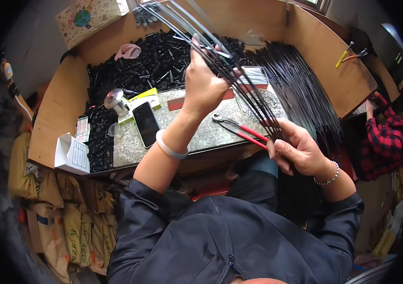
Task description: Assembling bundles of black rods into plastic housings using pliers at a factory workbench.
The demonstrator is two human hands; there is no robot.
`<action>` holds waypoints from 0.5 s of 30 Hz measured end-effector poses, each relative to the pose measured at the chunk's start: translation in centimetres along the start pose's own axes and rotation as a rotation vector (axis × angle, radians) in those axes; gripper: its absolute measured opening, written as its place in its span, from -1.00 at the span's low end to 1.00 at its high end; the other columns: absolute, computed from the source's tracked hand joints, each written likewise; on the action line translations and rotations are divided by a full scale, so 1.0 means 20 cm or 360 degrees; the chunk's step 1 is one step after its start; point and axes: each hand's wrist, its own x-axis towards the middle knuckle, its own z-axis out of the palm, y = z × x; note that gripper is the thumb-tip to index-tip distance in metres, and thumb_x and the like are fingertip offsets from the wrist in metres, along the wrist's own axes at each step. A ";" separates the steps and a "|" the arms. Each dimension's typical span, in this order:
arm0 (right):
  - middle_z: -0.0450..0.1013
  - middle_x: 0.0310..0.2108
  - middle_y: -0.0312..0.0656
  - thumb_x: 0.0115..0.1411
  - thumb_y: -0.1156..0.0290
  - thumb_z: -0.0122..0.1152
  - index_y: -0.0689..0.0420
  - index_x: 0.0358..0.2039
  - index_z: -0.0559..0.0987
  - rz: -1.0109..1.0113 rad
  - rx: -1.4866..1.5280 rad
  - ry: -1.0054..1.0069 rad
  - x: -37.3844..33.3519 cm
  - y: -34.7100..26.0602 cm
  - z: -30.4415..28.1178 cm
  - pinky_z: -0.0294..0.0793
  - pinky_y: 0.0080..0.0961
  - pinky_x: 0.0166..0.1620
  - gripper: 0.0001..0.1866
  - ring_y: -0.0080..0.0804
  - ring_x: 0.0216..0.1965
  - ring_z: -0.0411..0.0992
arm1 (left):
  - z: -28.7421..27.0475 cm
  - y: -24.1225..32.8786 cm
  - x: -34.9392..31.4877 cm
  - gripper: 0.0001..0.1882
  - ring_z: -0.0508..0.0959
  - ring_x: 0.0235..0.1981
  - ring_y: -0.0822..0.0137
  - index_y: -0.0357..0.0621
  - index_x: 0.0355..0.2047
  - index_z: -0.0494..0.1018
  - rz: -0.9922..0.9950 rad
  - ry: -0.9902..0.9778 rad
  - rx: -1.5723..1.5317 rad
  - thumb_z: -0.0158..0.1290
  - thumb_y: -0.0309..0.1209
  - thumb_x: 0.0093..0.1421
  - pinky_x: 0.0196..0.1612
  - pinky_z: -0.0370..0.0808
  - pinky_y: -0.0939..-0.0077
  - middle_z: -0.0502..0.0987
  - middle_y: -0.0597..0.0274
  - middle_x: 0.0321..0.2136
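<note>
Currently mid-sort: left hand point(205, 83) clamps fanned rods point(239, 78) high above slab point(197, 135), right hand point(296, 149) closed on lower ends just right of pliers point(239, 130). Likely next: square up ends, keep both grips tight so no rod slips into rod pile point(301, 90).

bundle of thin black rods point(239, 85), slanting, fanned at top, above bench.

on the table point(201, 137) a phone point(146, 124) lies left of the pliers point(239, 130). behind them spreads a heap of small parts point(140, 66); a pile of thin rods point(301, 90) lies to the right. a small box point(71, 154) sits at the table's left edge.
</note>
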 end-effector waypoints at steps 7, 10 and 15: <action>0.37 -0.41 -0.15 0.29 0.46 -0.16 0.17 0.21 0.05 0.0025 0.0113 -0.0129 0.05 0.04 0.06 0.28 -0.76 -0.66 -0.51 -0.64 -0.69 0.25 | -0.22 0.08 -0.05 -0.49 0.38 -0.29 0.42 -0.20 -0.17 0.51 0.0144 0.0016 0.1222 0.32 -0.25 -0.14 -0.14 0.35 0.37 0.40 0.30 -0.58; 0.39 -0.37 -0.10 0.30 0.49 -0.19 0.14 0.22 0.04 0.0028 0.0185 -0.0185 0.06 0.04 0.06 0.35 -0.74 -0.62 -0.52 -0.61 -0.65 0.31 | -0.26 0.09 -0.05 -0.46 0.43 -0.30 0.47 -0.27 -0.10 0.44 0.0203 -0.0095 0.1068 0.29 -0.32 -0.10 -0.19 0.40 0.47 0.45 0.31 -0.53; 0.41 -0.32 -0.02 0.31 0.48 -0.23 0.14 0.22 0.03 -0.0005 0.0291 -0.0262 0.07 0.06 0.07 0.40 -0.69 -0.61 -0.53 -0.54 -0.62 0.37 | -0.20 0.14 -0.07 -0.57 0.54 -0.33 0.45 -0.37 0.00 0.30 -0.0256 -0.0175 -0.0337 0.06 -0.58 0.09 -0.27 0.49 0.62 0.54 0.22 -0.37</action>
